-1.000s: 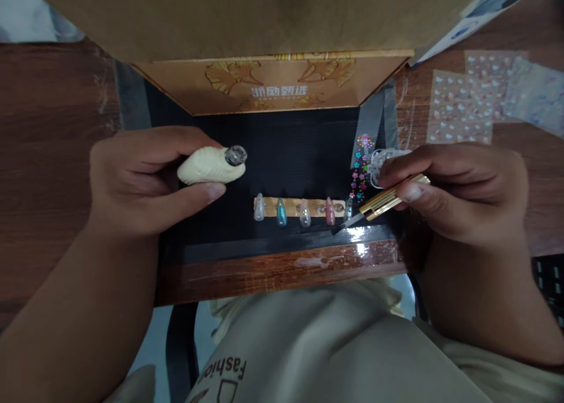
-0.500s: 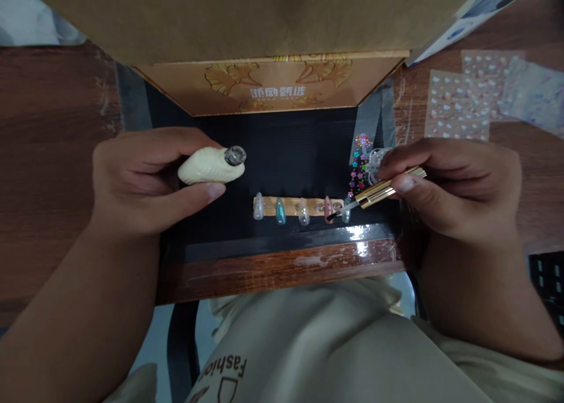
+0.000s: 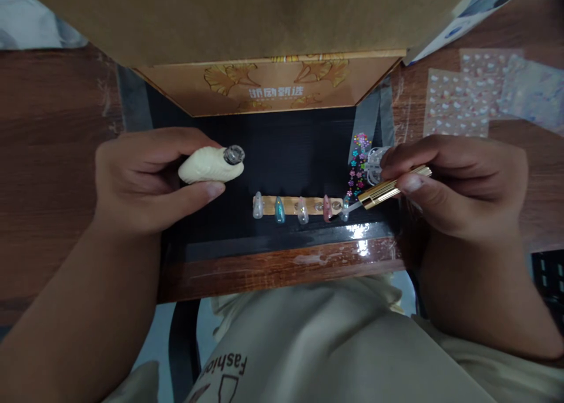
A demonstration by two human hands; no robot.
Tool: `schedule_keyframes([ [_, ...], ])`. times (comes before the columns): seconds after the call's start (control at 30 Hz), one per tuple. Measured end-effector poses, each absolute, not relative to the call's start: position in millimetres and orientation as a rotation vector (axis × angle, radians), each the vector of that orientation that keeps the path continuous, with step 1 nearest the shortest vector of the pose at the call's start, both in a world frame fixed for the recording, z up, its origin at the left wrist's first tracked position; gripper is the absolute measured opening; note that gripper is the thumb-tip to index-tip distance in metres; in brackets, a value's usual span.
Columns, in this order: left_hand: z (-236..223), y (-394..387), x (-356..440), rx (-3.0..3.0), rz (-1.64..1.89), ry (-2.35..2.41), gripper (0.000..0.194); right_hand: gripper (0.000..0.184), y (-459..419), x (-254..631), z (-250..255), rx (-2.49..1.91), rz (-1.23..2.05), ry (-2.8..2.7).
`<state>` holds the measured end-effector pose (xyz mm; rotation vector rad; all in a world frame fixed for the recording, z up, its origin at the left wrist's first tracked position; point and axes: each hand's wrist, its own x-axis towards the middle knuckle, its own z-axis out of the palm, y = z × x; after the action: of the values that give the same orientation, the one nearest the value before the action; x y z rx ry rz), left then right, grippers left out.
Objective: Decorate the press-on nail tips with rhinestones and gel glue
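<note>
My left hand (image 3: pixel 145 177) is closed around a cream-coloured nail polish bottle (image 3: pixel 207 165), whose uncapped dark neck points to the right. Between the thumb and fingers of my right hand (image 3: pixel 462 182) is a nail polish brush (image 3: pixel 381 194) with a gold cap handle. Its dark tip is low, close to a pink false nail (image 3: pixel 326 208); whether they touch I cannot tell. Several false nails, among them a teal one (image 3: pixel 279 210), sit along a pale wooden strip (image 3: pixel 291 205). Flower-shaped gem stickers (image 3: pixel 355 165) lie beside a clear plastic piece (image 3: pixel 375 163) near my right fingertips.
A large cardboard box (image 3: pixel 264 86) with gold leaf prints stands at the back of the black mat (image 3: pixel 282 144). Patterned sticker sheets (image 3: pixel 456 103) lie on the wooden table at right. The table's front edge (image 3: pixel 273 276) runs just before my body.
My right hand has shifted slightly right with the brush, so its tip has moved from over the pink nail to that nail's right side. My left hand keeps the bottle almost still.
</note>
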<state>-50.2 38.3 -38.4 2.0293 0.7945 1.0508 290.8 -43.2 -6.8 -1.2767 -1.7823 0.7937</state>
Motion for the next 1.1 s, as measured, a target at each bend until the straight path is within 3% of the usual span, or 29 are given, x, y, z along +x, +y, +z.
schedule_keyframes([
  [1.1,-35.2,35.7,-50.1,2.007,0.978,0.86,0.029,0.008,-41.3,291.4,-6.4,-1.278,0.76,-1.841],
])
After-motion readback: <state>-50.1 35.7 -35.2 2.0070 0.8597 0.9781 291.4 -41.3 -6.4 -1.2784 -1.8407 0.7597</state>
